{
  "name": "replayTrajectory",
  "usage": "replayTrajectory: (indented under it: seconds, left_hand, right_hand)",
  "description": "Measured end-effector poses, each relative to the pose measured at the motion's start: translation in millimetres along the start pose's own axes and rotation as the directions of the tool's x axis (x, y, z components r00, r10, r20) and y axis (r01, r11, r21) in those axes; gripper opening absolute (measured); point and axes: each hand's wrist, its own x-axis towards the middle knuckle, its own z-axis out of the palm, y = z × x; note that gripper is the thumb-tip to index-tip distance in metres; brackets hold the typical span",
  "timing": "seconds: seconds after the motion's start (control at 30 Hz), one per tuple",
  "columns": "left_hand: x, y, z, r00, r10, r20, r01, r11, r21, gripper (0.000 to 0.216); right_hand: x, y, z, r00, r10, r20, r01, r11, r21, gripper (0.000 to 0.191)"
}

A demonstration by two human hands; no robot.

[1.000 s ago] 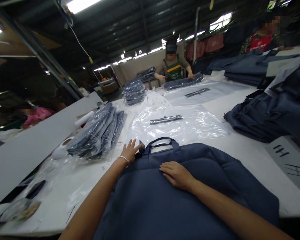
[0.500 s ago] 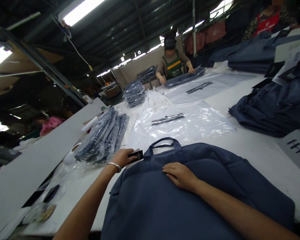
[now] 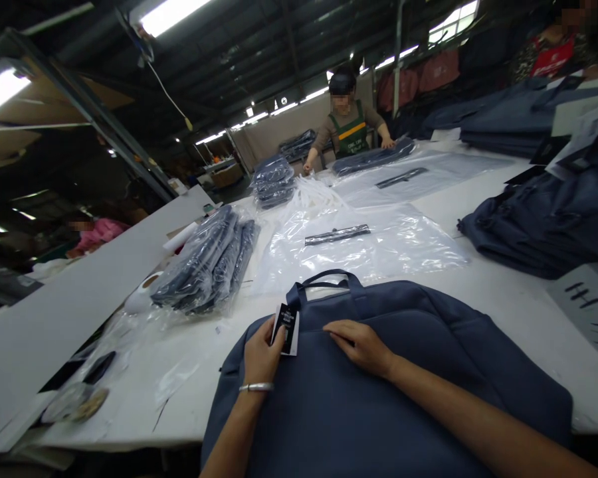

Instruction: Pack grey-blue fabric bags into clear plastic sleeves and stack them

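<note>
The bag point(image 3: 339, 411) lies across the near edge of the counter point(image 3: 508, 295), handle point(image 3: 355, 284) toward the far edge. The left hand point(image 3: 262, 352) pinches the tag point(image 3: 288, 318) beside the handle; the right hand point(image 3: 363, 346) rests on the bag with bent fingers, and whether it grips the cloth I cannot tell. Plastic sleeves point(image 3: 403, 242) lie just beyond the handle, wrapped bags point(image 3: 199, 262) near the counter's left edge, a bag pile point(image 3: 548, 222) toward its right.

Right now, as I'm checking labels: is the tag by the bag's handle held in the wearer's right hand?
No, the left hand holds the tag, and the right hand is apart from it, over the bag.
</note>
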Motion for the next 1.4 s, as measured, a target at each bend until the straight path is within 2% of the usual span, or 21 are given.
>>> replayTrajectory:
  seconds: [0.03, 0.07, 0.1, 0.17, 0.27, 0.33, 0.4, 0.5, 0.6, 0.67, 0.73, 0.8, 0.9, 0.97, 1.03, 1.1, 1.17, 1.23, 1.3, 1.37, 1.4]
  left_hand:
    - [-4, 6, 0, 0.991, 0.092, -0.095, -0.076, 0.984, 0.160, 0.042]
    - [-9, 11, 1, 0.969, 0.203, -0.143, -0.148, 0.935, 0.323, 0.038]
    - [-13, 15, 3, 0.942, 0.305, -0.139, -0.213, 0.865, 0.454, 0.037]
    - [-21, 16, 12, 0.901, 0.434, -0.030, -0.340, 0.746, 0.572, 0.039]
    - [-32, 4, 35, 0.854, 0.496, 0.158, -0.484, 0.645, 0.591, 0.048]
    - [-36, -9, 52, 0.824, 0.527, 0.207, -0.537, 0.612, 0.580, 0.060]
    - [-38, -20, 65, 0.802, 0.563, 0.199, -0.561, 0.597, 0.573, 0.067]
    - [-37, -28, 79, 0.795, 0.585, 0.159, -0.556, 0.597, 0.579, 0.065]
    - [-37, -30, 86, 0.782, 0.607, 0.143, -0.558, 0.579, 0.594, 0.049]
    - [-39, -30, 88, 0.781, 0.609, 0.135, -0.557, 0.584, 0.590, 0.047]
    - [-41, -30, 88, 0.790, 0.599, 0.130, -0.554, 0.608, 0.568, 0.050]
    - [-42, -30, 85, 0.799, 0.588, 0.129, -0.556, 0.639, 0.531, 0.052]
    - [-44, -29, 82, 0.806, 0.581, 0.109, -0.558, 0.687, 0.465, 0.053]
    - [-44, -27, 82, 0.809, 0.581, 0.092, -0.561, 0.716, 0.415, 0.049]
    - [-44, -28, 81, 0.812, 0.580, 0.065, -0.563, 0.748, 0.352, 0.038]
    - [-42, -30, 77, 0.819, 0.573, 0.012, -0.555, 0.788, 0.265, 0.029]
    - [-40, -34, 70, 0.836, 0.545, -0.067, -0.526, 0.829, 0.188, 0.026]
    - [-40, -34, 60, 0.855, 0.494, -0.156, -0.473, 0.867, 0.153, 0.025]
    - [-43, -27, 51, 0.858, 0.454, -0.238, -0.424, 0.890, 0.169, 0.025]
    - [-50, -14, 50, 0.850, 0.482, -0.212, -0.446, 0.873, 0.198, 0.025]
    - [-55, -6, 53, 0.842, 0.523, -0.132, -0.490, 0.844, 0.216, 0.027]
  right_hand:
    - [-1, -1, 1, 1.000, -0.004, 0.010, 0.003, 1.000, 0.016, 0.029]
    - [-2, -2, 2, 1.000, -0.008, 0.010, 0.008, 1.000, 0.022, 0.029]
    - [-2, -2, 1, 1.000, -0.012, -0.002, 0.012, 1.000, 0.017, 0.029]
    - [1, -2, -4, 0.998, -0.010, -0.062, 0.009, 1.000, -0.030, 0.030]
    - [20, 2, -21, 0.988, -0.013, -0.154, -0.015, 0.983, -0.181, 0.032]
    - [43, 10, -34, 0.992, 0.072, -0.102, -0.103, 0.936, -0.337, 0.034]
    - [71, 23, -43, 0.972, 0.235, 0.023, -0.196, 0.857, -0.477, 0.037]
    - [110, 45, -44, 0.888, 0.418, 0.192, -0.248, 0.787, -0.565, 0.042]
    - [137, 60, -38, 0.816, 0.494, 0.301, -0.252, 0.772, -0.584, 0.045]
    - [150, 61, -37, 0.783, 0.518, 0.344, -0.248, 0.767, -0.592, 0.046]
    - [158, 53, -41, 0.778, 0.517, 0.357, -0.240, 0.770, -0.592, 0.041]
    - [160, 34, -52, 0.802, 0.485, 0.348, -0.224, 0.785, -0.578, 0.034]
    - [144, -11, -73, 0.857, 0.385, 0.343, -0.167, 0.836, -0.522, 0.032]
    - [117, -45, -81, 0.892, 0.263, 0.369, -0.075, 0.889, -0.451, 0.036]
    - [77, -73, -77, 0.883, 0.181, 0.433, 0.010, 0.915, -0.403, 0.036]
    - [32, -90, -61, 0.831, 0.205, 0.518, 0.023, 0.916, -0.400, 0.037]
    - [-8, -96, -38, 0.816, 0.288, 0.501, -0.029, 0.887, -0.461, 0.045]
    - [-37, -96, -14, 0.829, 0.354, 0.432, -0.076, 0.838, -0.540, 0.046]
    - [-50, -95, 5, 0.854, 0.368, 0.369, -0.106, 0.816, -0.568, 0.045]
    - [-53, -96, 16, 0.871, 0.366, 0.329, -0.131, 0.817, -0.561, 0.044]
    - [-52, -97, 18, 0.873, 0.370, 0.318, -0.145, 0.819, -0.555, 0.042]
